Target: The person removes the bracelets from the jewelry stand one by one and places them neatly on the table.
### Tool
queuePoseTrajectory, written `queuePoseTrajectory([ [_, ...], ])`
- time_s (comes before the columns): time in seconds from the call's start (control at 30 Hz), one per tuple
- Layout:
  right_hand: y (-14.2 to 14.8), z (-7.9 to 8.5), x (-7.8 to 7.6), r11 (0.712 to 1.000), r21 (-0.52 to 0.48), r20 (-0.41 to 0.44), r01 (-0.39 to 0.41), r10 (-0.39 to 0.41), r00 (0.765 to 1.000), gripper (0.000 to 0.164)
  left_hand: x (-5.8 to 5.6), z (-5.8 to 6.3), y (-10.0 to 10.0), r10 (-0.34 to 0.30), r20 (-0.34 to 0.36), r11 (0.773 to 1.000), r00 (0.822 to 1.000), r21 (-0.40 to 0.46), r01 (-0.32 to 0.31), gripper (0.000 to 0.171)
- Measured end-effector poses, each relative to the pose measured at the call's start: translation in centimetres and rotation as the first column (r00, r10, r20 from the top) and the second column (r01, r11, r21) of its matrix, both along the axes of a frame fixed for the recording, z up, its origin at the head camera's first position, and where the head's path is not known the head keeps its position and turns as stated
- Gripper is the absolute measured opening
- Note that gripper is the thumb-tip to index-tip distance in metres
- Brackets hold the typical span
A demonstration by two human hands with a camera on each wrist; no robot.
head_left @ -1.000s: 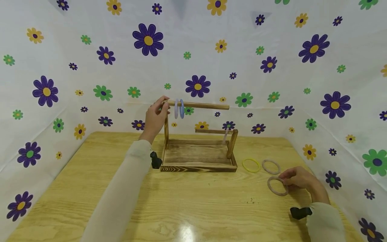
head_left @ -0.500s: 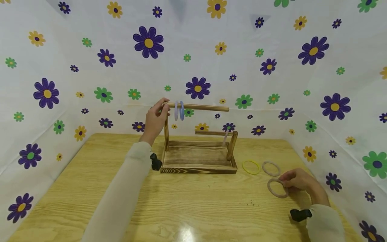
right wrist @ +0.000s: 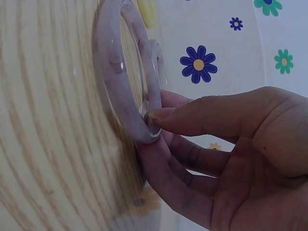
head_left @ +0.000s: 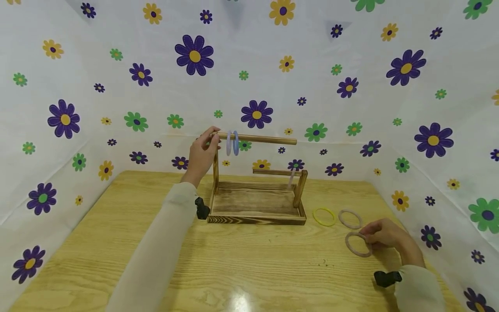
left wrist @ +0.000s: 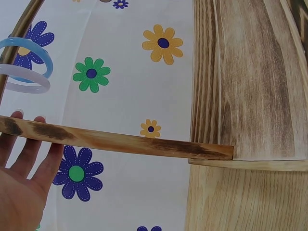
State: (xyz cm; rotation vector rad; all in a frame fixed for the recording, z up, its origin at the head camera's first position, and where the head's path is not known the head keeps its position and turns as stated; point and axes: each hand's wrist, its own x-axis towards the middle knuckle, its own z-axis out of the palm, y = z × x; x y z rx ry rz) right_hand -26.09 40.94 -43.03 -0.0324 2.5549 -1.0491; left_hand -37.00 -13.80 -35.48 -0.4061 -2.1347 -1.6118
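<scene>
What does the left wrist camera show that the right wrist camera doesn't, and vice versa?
Only the left wrist view shows the left hand at a wooden post, a blue ring and lilac ring on a rod, and the tray.

Only the right shows the right hand pinching a mottled ring, plus part of a yellow ring.

Both show the flowered backdrop and some tabletop.

We see our right hand (right wrist: 236,149), bare, pinching glossy, pale mauve-grey marbled ring (right wrist: 110,62) at its near end, thumb on one side, fingers curled behind. Ring close over pale, wood-grained tabletop (right wrist: 43,96); contact we cannot tell. Just beyond it, partly hidden: second pale, translucent ring (right wrist: 160,57). At top edge, cut off: bright yellow, smooth ring (right wrist: 148,12). Backing we see: white sheet (right wrist: 226,29) printed with purple, green flowers.
</scene>
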Motion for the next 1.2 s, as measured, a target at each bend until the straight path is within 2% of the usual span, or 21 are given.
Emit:
queuePoseTrajectory([
  [0.2,-0.27,-0.06,0.09,1.0,0.026,-0.011,-0.011,0.011,1.0,0.027,0.1,-0.13,-0.02,0.006,0.015,1.0,1.0,-0.008,-0.006,0.041],
  [0.63,-0.59,0.13,0.15,0.998,0.059,-0.02,0.017,-0.016,1.0,0.024,0.02,-0.2,-0.12,0.021,0.011,1.0,1.0,-0.016,-0.021,0.041],
  [1.2,-0.33,0.08,0.14,1.0,0.013,-0.013,-0.027,0.028,1.0,0.024,-0.22,-0.17,-0.05,0.005,-0.001,1.0,1.0,-0.001,-0.005,0.041],
])
